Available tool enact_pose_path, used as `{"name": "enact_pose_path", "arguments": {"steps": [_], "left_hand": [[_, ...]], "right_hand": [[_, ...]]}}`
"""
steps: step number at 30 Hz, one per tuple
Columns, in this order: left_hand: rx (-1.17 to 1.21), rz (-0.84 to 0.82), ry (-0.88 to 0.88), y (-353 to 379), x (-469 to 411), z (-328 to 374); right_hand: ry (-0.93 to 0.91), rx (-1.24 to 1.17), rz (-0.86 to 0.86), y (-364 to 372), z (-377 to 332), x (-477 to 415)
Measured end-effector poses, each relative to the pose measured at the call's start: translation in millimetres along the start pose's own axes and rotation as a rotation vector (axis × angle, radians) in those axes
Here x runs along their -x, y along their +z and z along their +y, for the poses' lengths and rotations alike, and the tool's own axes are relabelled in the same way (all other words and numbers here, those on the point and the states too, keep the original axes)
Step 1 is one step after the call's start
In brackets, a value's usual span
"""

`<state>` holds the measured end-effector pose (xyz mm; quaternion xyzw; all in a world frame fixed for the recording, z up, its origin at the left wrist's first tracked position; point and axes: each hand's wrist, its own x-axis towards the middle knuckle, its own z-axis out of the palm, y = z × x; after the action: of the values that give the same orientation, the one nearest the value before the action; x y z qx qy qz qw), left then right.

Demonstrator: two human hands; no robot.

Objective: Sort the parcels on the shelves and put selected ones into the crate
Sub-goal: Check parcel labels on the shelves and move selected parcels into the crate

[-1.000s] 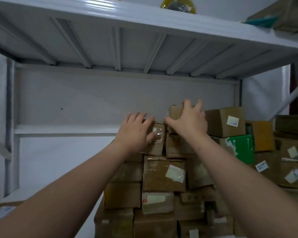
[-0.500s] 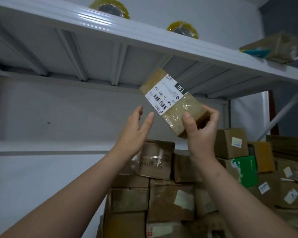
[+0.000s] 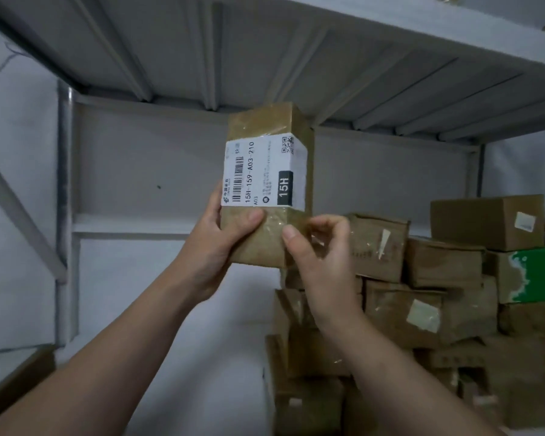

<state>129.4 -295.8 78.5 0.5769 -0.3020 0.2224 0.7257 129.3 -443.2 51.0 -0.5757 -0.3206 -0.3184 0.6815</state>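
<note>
I hold a small brown taped parcel [image 3: 266,243] upright in front of me, its white shipping label marked "15H" facing the camera. My left hand [image 3: 216,243] grips its lower left side, thumb across the front. My right hand [image 3: 315,247] pinches the lower right edge with thumb and curled fingers. A stack of brown cardboard parcels [image 3: 422,297] fills the shelf to the right and below, one of them a green and white box [image 3: 530,275]. No crate is in view.
A white metal shelf board [image 3: 296,48] runs overhead, with its upright post [image 3: 65,215] at left. The shelf's left half shows only the white back wall [image 3: 158,171]. A brown edge of something [image 3: 16,382] lies at the lower left.
The parcel has been turned from tilted to upright with the label facing me. My left hand, open beside it before, now grips it. The view has shifted left.
</note>
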Motion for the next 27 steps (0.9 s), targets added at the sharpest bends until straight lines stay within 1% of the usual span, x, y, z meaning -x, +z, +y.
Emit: {"name": "enact_pose_path", "arguments": {"steps": [2,4,6,9,11,12,13,14,16,17,19,21,24,27], "left_hand": [[-0.124,-0.008,-0.032,-29.2,12.0,1.6],[-0.263,-0.058,-0.094,-55.4,23.8,6.1],[-0.372,-0.144,-0.149,-79.7,34.7,11.2],[-0.49,-0.306,-0.202,-105.5,50.7,24.0],[-0.566,-0.36,-0.225,-118.4,62.9,32.0],[-0.602,-0.355,-0.231,-124.4,69.8,34.0],[-0.643,-0.319,-0.228,-130.2,77.0,33.3],[-0.692,-0.246,-0.211,-134.3,85.6,30.1],[-0.759,-0.011,-0.15,-139.0,106.9,14.9],[-0.72,0.115,-0.148,-138.9,119.8,4.5],[-0.54,0.281,-0.216,-135.5,146.8,-15.5],[-0.439,0.379,-0.275,-139.0,172.2,-38.6],[-0.442,0.504,-0.245,-157.2,199.7,-63.2],[-0.428,0.507,-0.215,-165.9,210.8,-67.9]], "right_hand": [[0.061,-0.004,-0.026,10.3,-2.4,-0.3],[0.107,-0.007,-0.02,17.1,-4.2,-3.5],[0.169,0.012,-0.038,22.5,-3.4,-3.1],[0.267,-0.006,-0.133,30.6,6.4,12.1],[0.272,-0.035,-0.175,36.5,19.2,30.6],[0.261,-0.048,-0.17,39.7,25.5,42.1],[0.262,-0.072,-0.148,43.2,32.6,54.2],[0.273,-0.113,-0.114,46.5,39.6,66.2],[0.302,-0.199,-0.037,53.4,54.8,90.1],[0.32,-0.232,-0.009,57.1,61.4,101.1],[0.364,-0.262,-0.001,65.0,72.1,122.5],[0.401,-0.228,-0.032,72.1,81.7,142.5],[0.446,-0.085,-0.124,81.8,89.8,168.5],[0.495,-0.044,-0.14,87.9,93.1,182.7]]}}
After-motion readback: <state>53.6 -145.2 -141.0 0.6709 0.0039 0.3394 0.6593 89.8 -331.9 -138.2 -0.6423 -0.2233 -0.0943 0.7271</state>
